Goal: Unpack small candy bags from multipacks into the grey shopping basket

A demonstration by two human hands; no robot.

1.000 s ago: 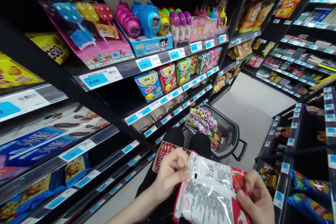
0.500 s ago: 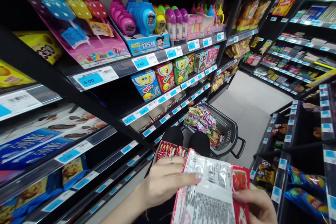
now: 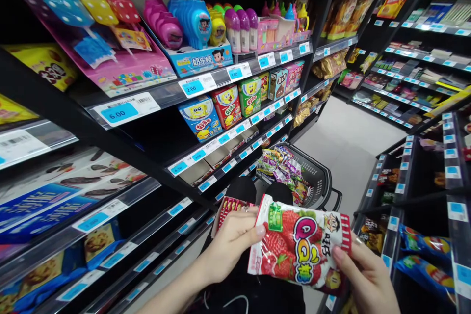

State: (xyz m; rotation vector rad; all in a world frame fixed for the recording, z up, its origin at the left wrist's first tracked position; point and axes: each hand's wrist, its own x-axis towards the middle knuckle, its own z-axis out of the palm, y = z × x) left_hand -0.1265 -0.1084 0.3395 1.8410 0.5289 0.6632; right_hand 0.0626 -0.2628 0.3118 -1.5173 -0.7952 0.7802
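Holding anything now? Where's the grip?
Yes, a candy bag: left hand pinches its left edge, right hand its right end.

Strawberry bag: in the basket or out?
Out. The left hand and right hand grip the strawberry bag at opposite ends, nearer the camera than the basket.

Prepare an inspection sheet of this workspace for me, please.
Surface: pale floor beneath the gray basket.
Things in hand: one strawberry packet, printed side up.
Clutter: colorful packets inside the basket; red sticks in an open box beyond the left grip.
Left grip: pinching the strawberry packet's left edge.
Right grip: holding its right end, thumb in front.
Cables: white cord over dark clothing; cannot tell whether a cable.
Surroundings: stocked shelves with price labels, both sides.
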